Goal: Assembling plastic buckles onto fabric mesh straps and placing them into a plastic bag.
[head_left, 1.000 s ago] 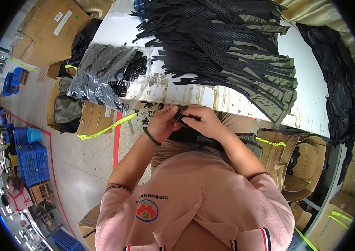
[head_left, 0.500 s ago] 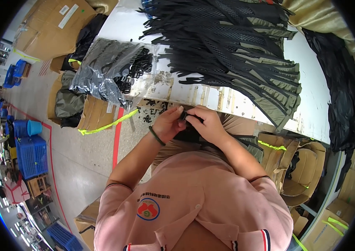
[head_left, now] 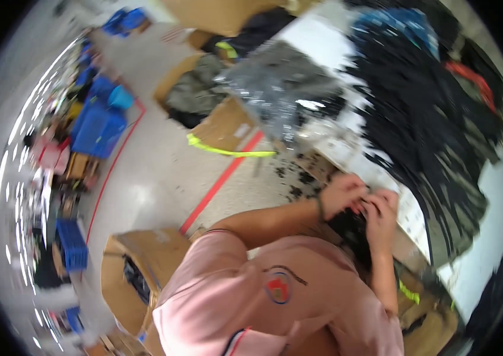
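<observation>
Close together in front of my body, both hands meet at the fingertips beside the table's near edge. My left hand (head_left: 341,194) is closed in a pinch, with a dark band round its wrist. My right hand (head_left: 381,215) is closed too, its bent fingers pressed toward the left fingertips. What they pinch is small, dark and blurred; its kind does not show. Below the hands, black fabric (head_left: 349,231) lies over my lap. Nearest to them on the white table (head_left: 492,237) is a wide pile of black and olive strapped fabric pieces (head_left: 417,113).
A clear plastic bag (head_left: 281,83) of black plastic buckles lies at the table's left end. Small black bits (head_left: 299,178) litter the floor below. Cardboard boxes (head_left: 222,127) stand left of the table, another box (head_left: 139,261) nearer. Blue crates (head_left: 100,121) stand farther left.
The whole view has swung, so table, hands and bag sit farther right in the picture and look tilted. My hands remain together in the same pinch.
</observation>
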{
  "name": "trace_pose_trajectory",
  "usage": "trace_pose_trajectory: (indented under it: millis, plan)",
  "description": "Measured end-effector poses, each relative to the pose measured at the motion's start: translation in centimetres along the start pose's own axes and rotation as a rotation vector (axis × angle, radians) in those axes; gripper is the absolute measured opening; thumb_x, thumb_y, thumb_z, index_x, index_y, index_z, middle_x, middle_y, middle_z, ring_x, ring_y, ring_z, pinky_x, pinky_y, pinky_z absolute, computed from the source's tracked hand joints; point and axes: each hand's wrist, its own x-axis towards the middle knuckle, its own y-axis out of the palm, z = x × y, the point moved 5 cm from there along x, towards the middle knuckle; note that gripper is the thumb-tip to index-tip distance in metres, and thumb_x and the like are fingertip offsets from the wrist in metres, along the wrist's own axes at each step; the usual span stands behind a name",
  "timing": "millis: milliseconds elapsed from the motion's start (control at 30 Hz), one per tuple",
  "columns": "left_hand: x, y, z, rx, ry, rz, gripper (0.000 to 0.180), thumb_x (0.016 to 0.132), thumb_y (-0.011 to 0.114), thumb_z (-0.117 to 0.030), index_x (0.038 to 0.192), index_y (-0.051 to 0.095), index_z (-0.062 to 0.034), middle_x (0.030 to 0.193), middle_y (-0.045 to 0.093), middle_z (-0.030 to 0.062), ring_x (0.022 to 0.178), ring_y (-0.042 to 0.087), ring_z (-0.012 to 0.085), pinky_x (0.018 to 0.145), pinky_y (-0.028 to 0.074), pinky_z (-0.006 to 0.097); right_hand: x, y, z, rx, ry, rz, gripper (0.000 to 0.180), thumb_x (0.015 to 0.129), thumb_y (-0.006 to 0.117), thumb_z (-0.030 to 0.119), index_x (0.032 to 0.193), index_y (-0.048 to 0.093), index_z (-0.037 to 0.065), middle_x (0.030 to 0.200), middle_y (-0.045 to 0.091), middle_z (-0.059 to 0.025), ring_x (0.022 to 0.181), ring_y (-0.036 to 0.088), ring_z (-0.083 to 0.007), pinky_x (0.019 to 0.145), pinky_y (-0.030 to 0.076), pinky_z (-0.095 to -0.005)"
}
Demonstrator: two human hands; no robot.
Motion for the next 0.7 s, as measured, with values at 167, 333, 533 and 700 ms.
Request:
trace_pose_trajectory:
  millis: [167, 333, 533, 700]
  plan:
    - [0.4, -0.3, 0.9, 0.102, 0.172, -0.066, 0.011, 0.089, 0.057, -0.010, 0.087, 0.049, -0.0024, 0.072, 0.057, 0.0049, 0.061, 0.059, 0.0112, 0.053, 0.050, 0.024, -1.0, 0.4, -1.3, 0.524, 0.308, 0.120, 0.015, 0.077, 0.059, -0.008, 0.088, 0.056, 0.002, 0.081, 0.051, 0.0007, 0.072, 0.045, -0.0063, 0.066, 0.037, -0.0180]
    - [-0.3, -0.7, -0.2, 0.254, 0.434, -0.058, 0.010, 0.087, 0.060, -0.009, 0.087, 0.052, -0.0025, 0.073, 0.058, 0.0033, 0.065, 0.057, 0.0092, 0.056, 0.048, 0.024, -0.6, 1.8, -2.7, 0.791, 0.543, 0.155, 0.021, 0.075, 0.058, -0.011, 0.086, 0.052, 0.005, 0.075, 0.046, 0.0047, 0.066, 0.041, -0.0033, 0.062, 0.034, -0.0154]
    - [-2.6, 0.9, -3.3, 0.638, 0.551, -0.002, 0.017, 0.081, 0.067, -0.014, 0.088, 0.057, -0.0016, 0.078, 0.058, 0.0067, 0.066, 0.057, 0.0132, 0.061, 0.047, 0.027, -0.8, 1.7, -3.9, 0.876, 0.609, 0.109, 0.024, 0.073, 0.057, -0.013, 0.084, 0.049, 0.007, 0.073, 0.046, 0.0041, 0.064, 0.042, -0.0033, 0.060, 0.033, -0.0150]
    - [-3.0, 1.2, -3.3, 0.684, 0.575, 0.060, 0.019, 0.079, 0.068, -0.017, 0.089, 0.058, -0.0034, 0.081, 0.056, 0.0081, 0.069, 0.056, 0.0186, 0.064, 0.045, 0.029, -1.1, 1.6, -4.1, 0.916, 0.619, 0.128, 0.024, 0.073, 0.057, -0.013, 0.082, 0.048, 0.007, 0.072, 0.048, 0.0028, 0.062, 0.044, -0.0041, 0.058, 0.035, -0.0155]
